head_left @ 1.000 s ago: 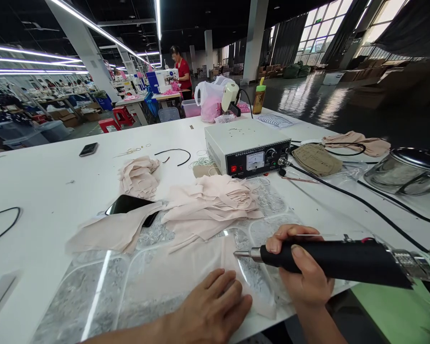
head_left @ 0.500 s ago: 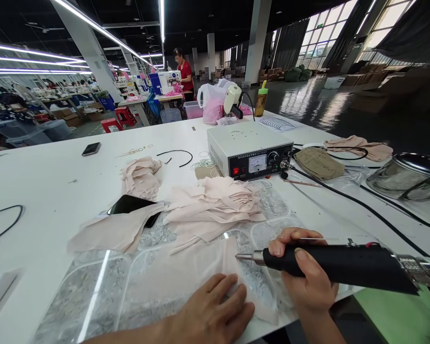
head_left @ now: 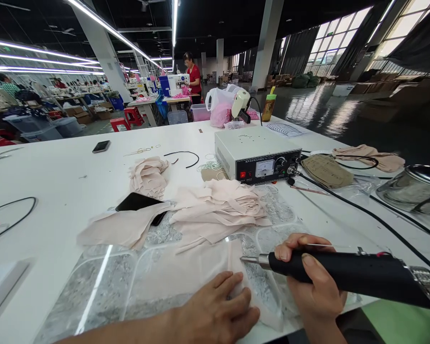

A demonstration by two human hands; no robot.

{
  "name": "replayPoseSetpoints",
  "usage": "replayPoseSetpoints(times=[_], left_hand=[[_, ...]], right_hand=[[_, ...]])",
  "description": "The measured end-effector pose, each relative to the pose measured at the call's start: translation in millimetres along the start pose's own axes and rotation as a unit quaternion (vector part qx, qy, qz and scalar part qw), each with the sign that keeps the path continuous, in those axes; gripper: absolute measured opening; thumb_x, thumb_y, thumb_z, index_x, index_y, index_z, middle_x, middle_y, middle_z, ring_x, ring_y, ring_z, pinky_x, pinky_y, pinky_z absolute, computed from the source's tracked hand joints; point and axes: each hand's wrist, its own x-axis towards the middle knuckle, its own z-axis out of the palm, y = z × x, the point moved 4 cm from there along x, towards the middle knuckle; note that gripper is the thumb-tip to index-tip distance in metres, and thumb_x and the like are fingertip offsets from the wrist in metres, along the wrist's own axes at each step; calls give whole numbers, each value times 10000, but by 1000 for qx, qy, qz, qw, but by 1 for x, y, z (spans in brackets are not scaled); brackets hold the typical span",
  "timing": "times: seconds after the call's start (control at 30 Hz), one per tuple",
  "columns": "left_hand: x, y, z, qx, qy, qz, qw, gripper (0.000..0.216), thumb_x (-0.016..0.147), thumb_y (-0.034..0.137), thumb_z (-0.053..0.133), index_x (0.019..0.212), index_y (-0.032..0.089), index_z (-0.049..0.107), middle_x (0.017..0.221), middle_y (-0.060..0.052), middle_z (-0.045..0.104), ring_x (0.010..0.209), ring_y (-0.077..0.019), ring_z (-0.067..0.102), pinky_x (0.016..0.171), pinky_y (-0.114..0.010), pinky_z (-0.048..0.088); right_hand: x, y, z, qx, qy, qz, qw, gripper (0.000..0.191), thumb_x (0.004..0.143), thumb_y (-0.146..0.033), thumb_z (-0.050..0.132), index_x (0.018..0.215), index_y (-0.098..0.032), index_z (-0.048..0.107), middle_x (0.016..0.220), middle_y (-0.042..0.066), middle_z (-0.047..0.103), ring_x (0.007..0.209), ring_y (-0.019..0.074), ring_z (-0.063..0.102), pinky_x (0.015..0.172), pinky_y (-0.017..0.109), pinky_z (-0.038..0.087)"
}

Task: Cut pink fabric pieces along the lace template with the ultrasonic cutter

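Note:
My left hand (head_left: 220,308) lies on a thin pale pink fabric piece (head_left: 186,270), fingers stretched over its right part. The fabric is spread on a grey marble-patterned sheet (head_left: 93,279). In my right hand (head_left: 313,277) is a black ultrasonic welding handpiece (head_left: 351,274), fingers wrapped round its front end. Its pointed metal tip (head_left: 248,259) is at the fabric's right edge; contact is too fine to tell. Beyond it lies a pile of pale pink fabric pieces (head_left: 218,208). Another fabric piece (head_left: 117,227) partly covers a black phone (head_left: 137,202).
A control box (head_left: 261,150) with a dial stands behind the pile, its black cable (head_left: 365,217) running to the handpiece. Right of it are a brown pattern stack (head_left: 327,171) and a glass-like pot (head_left: 413,191). A smaller fabric heap (head_left: 149,176) sits left. A person in red (head_left: 194,76) works farther back.
The whole view has shifted a little, so things appear farther right and slightly lower. Both hands keep nearly the same places on the fabric and handpiece.

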Motion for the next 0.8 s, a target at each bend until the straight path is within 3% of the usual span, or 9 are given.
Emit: replayPoseSetpoints(times=[0.47, 0.8], left_hand=[[2, 0, -6, 2, -40, 4, 999, 228, 956, 236, 510, 1151, 167, 606, 1165, -87, 588, 1103, -289, 566, 953, -398, 417], [3, 0, -8, -6, -47, 6, 999, 251, 951, 234, 514, 1175, 160, 601, 1163, -86, 595, 1106, -302, 571, 950, -402, 413]], right_hand=[[-14, -23, -9, -8, -19, 27, 999, 92, 770, -308, 635, 806, -228, 606, 696, -4, 523, 486, 112, 506, 460, 299, 482], [-14, -21, -6, -6, -20, 23, 1000, 92, 755, -285, 658, 800, -219, 613, 706, -5, 556, 498, 112, 538, 476, 295, 509]])
